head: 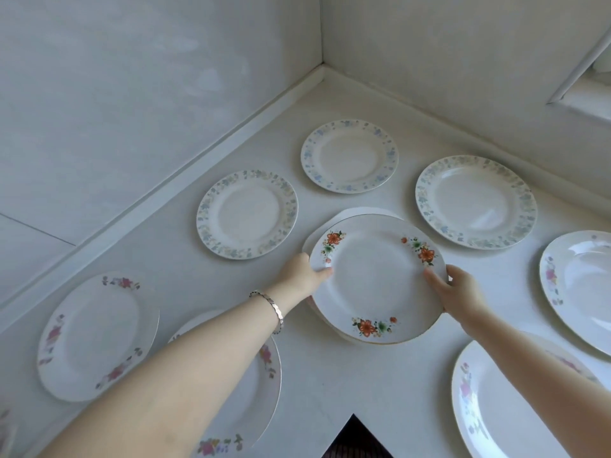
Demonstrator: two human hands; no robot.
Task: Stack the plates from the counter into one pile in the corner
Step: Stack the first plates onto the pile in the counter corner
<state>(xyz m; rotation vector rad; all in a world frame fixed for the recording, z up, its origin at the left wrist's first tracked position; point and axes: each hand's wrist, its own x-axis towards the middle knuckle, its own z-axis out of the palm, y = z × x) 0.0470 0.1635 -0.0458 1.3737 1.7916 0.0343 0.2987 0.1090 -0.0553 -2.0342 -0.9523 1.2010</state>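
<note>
Short of the wall corner [322, 66] on the white counter [330, 375], you hold a round white china plate with orange flowers [377, 279] over another white plate [358, 212]. Your left hand [297, 274] and right hand [463, 289] pinch its opposite rims, thumbs on top. Three blue-rimmed white plates [248, 214] lie nearer that corner.

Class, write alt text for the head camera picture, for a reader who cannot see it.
The left hand and right hand grip an orange-flowered plate by its sides, just over a lower plate on a white counter. Three blue-rimmed plates lie beyond, toward the wall corner; pink-flowered plates lie nearer on both sides.
</note>
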